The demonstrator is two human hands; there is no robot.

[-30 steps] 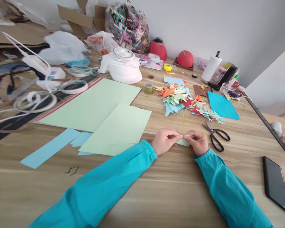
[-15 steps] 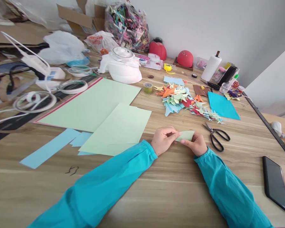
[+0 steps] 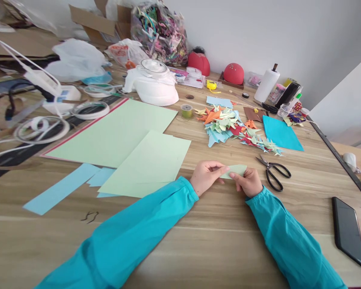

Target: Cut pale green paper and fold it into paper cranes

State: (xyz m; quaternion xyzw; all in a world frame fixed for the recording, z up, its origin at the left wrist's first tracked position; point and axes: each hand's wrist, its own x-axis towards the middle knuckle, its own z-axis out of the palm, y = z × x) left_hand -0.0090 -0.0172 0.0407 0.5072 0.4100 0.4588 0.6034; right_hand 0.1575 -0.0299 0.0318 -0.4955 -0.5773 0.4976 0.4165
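A small piece of pale green paper [image 3: 235,170] is stretched between my hands, just above the wooden table. My left hand [image 3: 207,176] pinches its left end between thumb and fingers. At the other end, my right hand [image 3: 248,181] grips it with the thumb on top; the fingers behind are partly hidden. Left of my hands lie larger pale green sheets [image 3: 150,160], partly over blue paper strips [image 3: 63,188]. Black-handled scissors [image 3: 273,172] rest to the right of my right hand. Beyond my hands is a pile of folded paper pieces [image 3: 225,122] in several colours.
A phone [image 3: 349,232] lies at the right. Behind the pile are a turquoise sheet [image 3: 282,133], a white bottle [image 3: 267,86] and a yellow tape measure [image 3: 211,84]. A spool [image 3: 186,111], a white cloth-like bundle [image 3: 156,88] and coiled cables [image 3: 42,128] stand farther left.
My right thumb has slid slightly left along the small green paper, and my right fingers show a little more below it. Both hands keep hold; the view has shifted slightly.
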